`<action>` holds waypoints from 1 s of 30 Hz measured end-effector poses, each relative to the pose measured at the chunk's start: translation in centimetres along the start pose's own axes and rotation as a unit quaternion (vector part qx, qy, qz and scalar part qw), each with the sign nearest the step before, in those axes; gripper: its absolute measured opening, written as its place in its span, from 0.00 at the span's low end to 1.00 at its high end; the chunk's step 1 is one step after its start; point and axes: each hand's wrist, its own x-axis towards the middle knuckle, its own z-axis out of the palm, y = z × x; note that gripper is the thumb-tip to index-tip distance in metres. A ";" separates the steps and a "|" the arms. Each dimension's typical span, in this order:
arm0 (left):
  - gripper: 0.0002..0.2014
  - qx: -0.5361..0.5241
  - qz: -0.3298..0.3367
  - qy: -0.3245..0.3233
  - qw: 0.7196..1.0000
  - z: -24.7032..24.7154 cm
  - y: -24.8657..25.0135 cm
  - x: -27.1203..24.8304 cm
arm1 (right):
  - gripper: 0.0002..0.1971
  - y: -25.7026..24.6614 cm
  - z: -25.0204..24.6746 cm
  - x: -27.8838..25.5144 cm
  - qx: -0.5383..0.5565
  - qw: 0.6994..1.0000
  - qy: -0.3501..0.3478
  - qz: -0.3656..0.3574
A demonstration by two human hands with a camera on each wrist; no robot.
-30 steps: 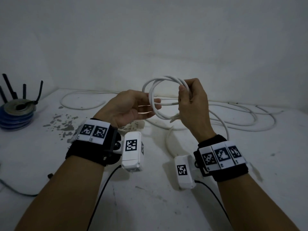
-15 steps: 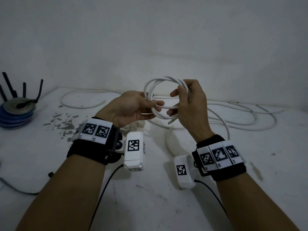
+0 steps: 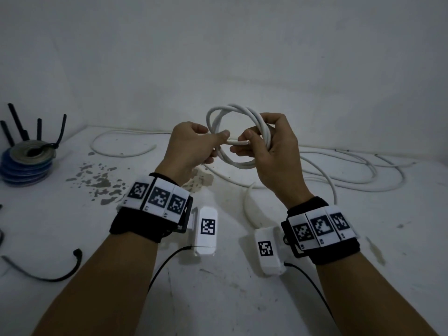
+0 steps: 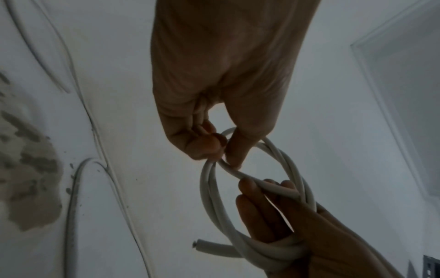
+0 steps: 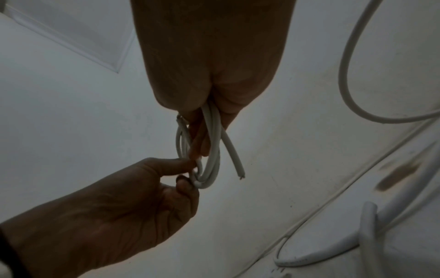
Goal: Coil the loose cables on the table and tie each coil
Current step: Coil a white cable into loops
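Right hand (image 3: 271,151) is curled round the right side of the white cable coil (image 3: 219,112), gripping the bunched loops in its palm, w/ one cut end (image 5: 239,172) sticking out past the fingers. Left hand (image 3: 191,146) is closed to a pinch: thumb and forefinger hold a strand at the coil's left side, other fingers folded in. Head view shows the other cut end (image 3: 246,142) between the two thumbs; which hand steers it is hard to say, prob. the left. Coil is a few loops, roughly round, held upright in the air above the table (image 3: 230,287), approx. at centre. More loose white cable (image 3: 363,180) lies on the table behind and right.
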 end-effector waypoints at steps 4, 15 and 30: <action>0.23 -0.055 -0.020 -0.028 0.998 -0.1 0.6 -0.6 | 0.09 0.0 0.0 -0.1 -0.020 1.000 -0.022 -0.007; 0.25 -0.023 -0.035 -0.133 0.990 -0.2 0.4 -0.8 | 0.04 -0.3 -0.2 0.3 0.041 0.994 0.096 0.036; 0.17 -0.006 0.057 -0.219 0.974 -0.8 0.8 -1.4 | 0.06 -0.6 -1.1 1.6 0.241 0.942 0.134 0.193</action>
